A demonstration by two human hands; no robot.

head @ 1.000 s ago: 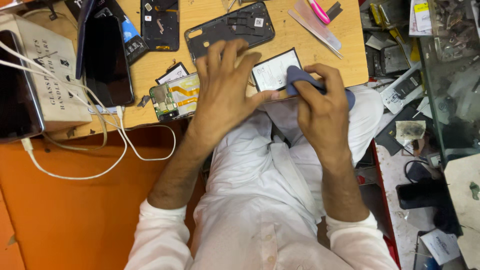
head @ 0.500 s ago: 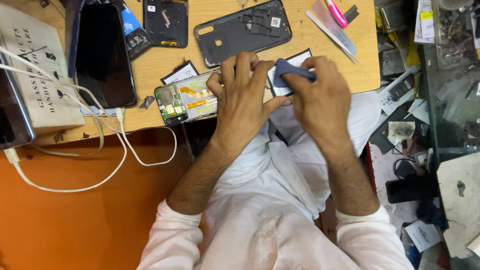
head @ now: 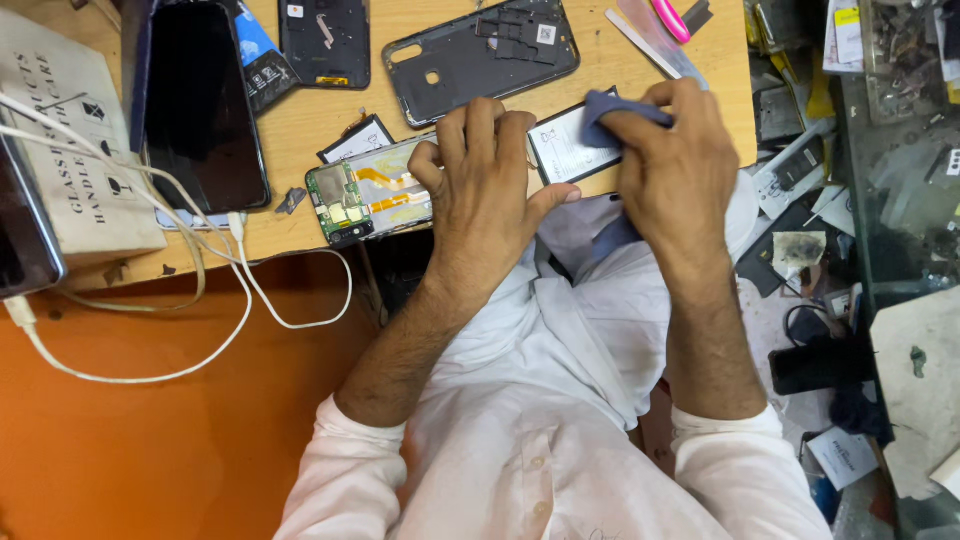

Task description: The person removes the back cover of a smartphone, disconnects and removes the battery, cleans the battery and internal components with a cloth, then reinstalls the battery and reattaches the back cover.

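At the left edge of the frame sits a beige cardboard box (head: pixel 75 150) with dark print, lying flat, and white cables (head: pixel 200 290) trail across it and off the wooden table (head: pixel 300 130). Upper right, a yellow label (head: pixel 848 17) tops a cluttered shelf.

Centre frame, your opened phone (head: pixel 375 195) lies with its long axis running left to right, green circuit board at the left end, white-labelled battery (head: pixel 562 150) at the right end. Your left hand (head: pixel 490 190) presses flat on its middle, fingers spread and pointing up the frame. Your right hand (head: pixel 675 160) is curled shut around a blue cloth (head: pixel 610 108), pressing it onto the battery's right end. Both forearms angle up from the bottom.
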